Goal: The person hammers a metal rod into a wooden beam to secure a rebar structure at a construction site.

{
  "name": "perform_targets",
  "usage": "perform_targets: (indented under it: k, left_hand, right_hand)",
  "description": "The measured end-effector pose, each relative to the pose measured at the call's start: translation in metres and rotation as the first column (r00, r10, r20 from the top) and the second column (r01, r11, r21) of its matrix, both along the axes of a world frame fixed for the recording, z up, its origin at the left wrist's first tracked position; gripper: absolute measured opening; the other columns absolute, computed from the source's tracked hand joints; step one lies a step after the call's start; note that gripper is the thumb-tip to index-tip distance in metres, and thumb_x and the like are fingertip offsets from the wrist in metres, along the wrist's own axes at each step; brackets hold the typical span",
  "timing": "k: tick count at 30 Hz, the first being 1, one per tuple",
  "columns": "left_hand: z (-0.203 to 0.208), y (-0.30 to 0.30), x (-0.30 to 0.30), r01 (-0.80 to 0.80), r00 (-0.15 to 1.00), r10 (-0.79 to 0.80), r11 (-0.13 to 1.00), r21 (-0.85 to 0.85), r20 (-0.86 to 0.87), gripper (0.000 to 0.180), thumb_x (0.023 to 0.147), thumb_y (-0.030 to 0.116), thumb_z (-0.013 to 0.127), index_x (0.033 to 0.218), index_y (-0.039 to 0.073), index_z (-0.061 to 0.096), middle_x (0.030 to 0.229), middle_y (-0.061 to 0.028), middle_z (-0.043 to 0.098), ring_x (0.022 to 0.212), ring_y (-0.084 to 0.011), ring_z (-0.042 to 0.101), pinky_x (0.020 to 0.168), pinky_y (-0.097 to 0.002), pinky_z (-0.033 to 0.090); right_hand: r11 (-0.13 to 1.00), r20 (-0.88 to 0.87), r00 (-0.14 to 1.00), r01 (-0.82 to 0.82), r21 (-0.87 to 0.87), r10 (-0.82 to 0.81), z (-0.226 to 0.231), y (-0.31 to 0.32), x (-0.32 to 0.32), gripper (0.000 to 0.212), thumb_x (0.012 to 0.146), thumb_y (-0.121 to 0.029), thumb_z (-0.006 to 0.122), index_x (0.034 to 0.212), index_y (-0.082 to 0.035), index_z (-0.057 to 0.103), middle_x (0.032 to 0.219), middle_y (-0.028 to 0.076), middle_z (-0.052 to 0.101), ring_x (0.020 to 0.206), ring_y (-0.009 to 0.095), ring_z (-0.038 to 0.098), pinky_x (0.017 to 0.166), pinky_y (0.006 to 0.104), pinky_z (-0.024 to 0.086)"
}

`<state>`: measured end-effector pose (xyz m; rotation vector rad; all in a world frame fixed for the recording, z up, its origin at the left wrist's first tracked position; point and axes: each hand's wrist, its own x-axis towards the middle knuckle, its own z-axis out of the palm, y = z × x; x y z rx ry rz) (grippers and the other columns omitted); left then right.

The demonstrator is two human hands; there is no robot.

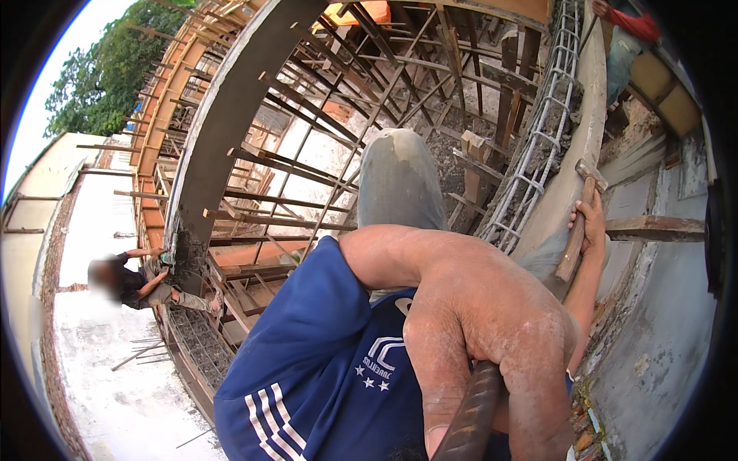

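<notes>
My left arm comes out of a blue sleeve and crosses my body. Close to the camera, my left hand (500,323) is closed around a dark ribbed steel bar (475,411), which runs down past the lower edge; its far end is hidden. Farther right, my right hand (590,227) wraps around the wooden handle of a hammer (573,257). The hammer's head is up, beside a concrete wall top. My knee (400,184) in worn grey trousers is bent in front of me.
Timber props and poles (400,77) fill a deep space ahead. A tied rebar cage (538,169) runs along the right, beside a plastered wall (646,369). A curved concrete beam (223,115) arches at left. One person (131,280) works there; another's red sleeve (634,23) shows top right.
</notes>
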<state>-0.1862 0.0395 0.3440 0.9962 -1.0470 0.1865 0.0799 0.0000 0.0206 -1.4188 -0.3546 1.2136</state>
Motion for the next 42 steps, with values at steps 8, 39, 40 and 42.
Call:
perform_targets:
  k: [8, 39, 40, 42]
  left_hand:
    - [-0.005, 0.013, -0.045, -0.138, 0.987, 0.137, 0.990, -0.004, -0.090, 0.034, 0.091, 0.025, 0.070, 0.095, -0.008, 0.065, 0.081, -0.0163, 0.067, 0.070, -0.0247, 0.065, 0.061, -0.0337, 0.049]
    - [-0.377, 0.449, -0.221, -0.731, 0.153, 0.314, -0.603, -0.321, -0.937, 0.051, 0.098, 0.041, 0.057, 0.058, 0.018, 0.037, 0.052, 0.0034, 0.032, 0.046, -0.0106, 0.033, 0.045, -0.0267, 0.031]
    - [-0.385, 0.456, -0.226, -0.727, 0.167, 0.319, -0.599, -0.335, -0.933, 0.049, 0.098, 0.039, 0.058, 0.058, 0.017, 0.038, 0.052, 0.0033, 0.033, 0.046, -0.0105, 0.034, 0.045, -0.0269, 0.031]
    - [-0.391, 0.463, -0.237, -0.727, 0.192, 0.331, -0.584, -0.361, -0.924, 0.046, 0.096, 0.032, 0.060, 0.059, 0.016, 0.040, 0.052, 0.0019, 0.036, 0.044, -0.0115, 0.035, 0.044, -0.0284, 0.031]
  right_hand:
    - [0.987, -0.161, 0.982, 0.114, 0.111, -0.095, 0.007, 0.004, -0.036, 0.059, 0.087, -0.003, 0.057, 0.140, -0.012, 0.033, 0.081, 0.006, 0.057, 0.064, 0.014, 0.058, 0.050, 0.0281, 0.053]
    - [0.960, 0.016, 0.992, 0.125, -0.250, -0.125, -0.099, 0.142, -0.221, 0.012, 0.087, -0.010, 0.060, 0.095, -0.005, 0.053, 0.071, 0.005, 0.057, 0.052, 0.014, 0.055, 0.044, 0.0292, 0.049]
    - [0.962, 0.098, 0.992, 0.105, -0.253, -0.083, -0.092, 0.146, -0.237, 0.012, 0.087, -0.010, 0.060, 0.095, -0.004, 0.053, 0.071, 0.005, 0.057, 0.051, 0.014, 0.055, 0.043, 0.0288, 0.049]
    - [0.964, 0.226, 0.973, 0.091, -0.248, -0.034, -0.081, 0.147, -0.264, 0.017, 0.087, -0.009, 0.060, 0.100, -0.004, 0.051, 0.070, 0.005, 0.056, 0.049, 0.013, 0.054, 0.040, 0.0276, 0.048]
